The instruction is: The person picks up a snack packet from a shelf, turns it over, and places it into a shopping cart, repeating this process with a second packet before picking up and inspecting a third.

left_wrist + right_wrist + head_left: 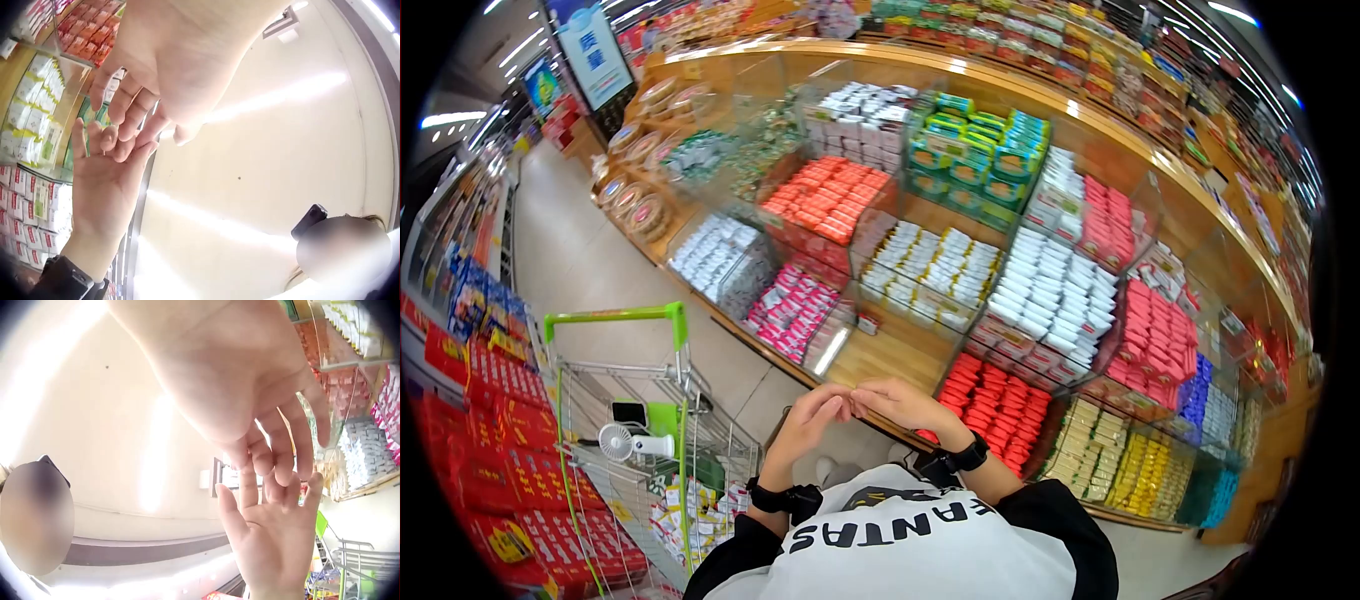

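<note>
My left hand [813,414] and right hand [905,407] meet in front of my chest, fingertips touching, with no item in either. In the left wrist view the left hand [178,62] is on top, its fingers loosely bent over those of the right hand [107,187]. Seen from the right wrist, the right hand [250,394] reaches down to the fingertips of the left hand [275,540], whose palm shows. Nearest the hands are a bare wooden shelf section [910,355] and a bin of red wrapped snack packs [997,410].
A shopping cart [615,316] with a green handle stands to the left, carrying a white handheld fan [635,442], a phone [629,413] and packaged goods. Clear-walled bins hold white packs [1050,295], orange packs [828,198] and pink packs [795,310]. Red boxes [530,480] are stacked beyond the cart.
</note>
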A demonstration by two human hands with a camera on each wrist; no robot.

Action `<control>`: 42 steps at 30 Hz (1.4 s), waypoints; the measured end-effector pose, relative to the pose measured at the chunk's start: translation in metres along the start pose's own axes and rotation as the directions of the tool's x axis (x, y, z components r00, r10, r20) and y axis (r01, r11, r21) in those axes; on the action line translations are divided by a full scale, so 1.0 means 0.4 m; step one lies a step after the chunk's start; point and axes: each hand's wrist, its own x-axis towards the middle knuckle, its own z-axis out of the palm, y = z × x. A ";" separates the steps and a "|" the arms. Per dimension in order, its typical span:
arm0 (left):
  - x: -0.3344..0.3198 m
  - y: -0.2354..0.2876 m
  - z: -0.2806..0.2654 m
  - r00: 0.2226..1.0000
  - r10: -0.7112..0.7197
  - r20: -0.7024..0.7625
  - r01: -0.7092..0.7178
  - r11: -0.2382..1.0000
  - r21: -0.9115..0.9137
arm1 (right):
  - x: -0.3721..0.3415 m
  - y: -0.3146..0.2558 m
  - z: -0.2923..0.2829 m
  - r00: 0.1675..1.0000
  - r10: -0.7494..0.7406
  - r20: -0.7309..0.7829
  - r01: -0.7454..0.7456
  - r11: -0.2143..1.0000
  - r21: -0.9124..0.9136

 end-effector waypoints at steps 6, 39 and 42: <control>0.115 0.004 0.072 0.982 -0.025 0.185 0.029 0.999 -0.017 | -0.079 -0.002 -0.076 0.979 0.024 -0.202 -0.023 1.000 0.009; 0.508 -0.081 -0.084 0.924 -0.140 0.356 0.166 0.985 -0.042 | 0.042 0.088 -0.216 0.724 0.232 -0.650 -0.393 0.913 -0.111; 0.533 -0.088 -0.081 0.912 -0.170 0.373 0.191 0.981 -0.020 | 0.033 0.109 -0.230 0.659 0.007 -0.752 -0.234 0.952 -0.196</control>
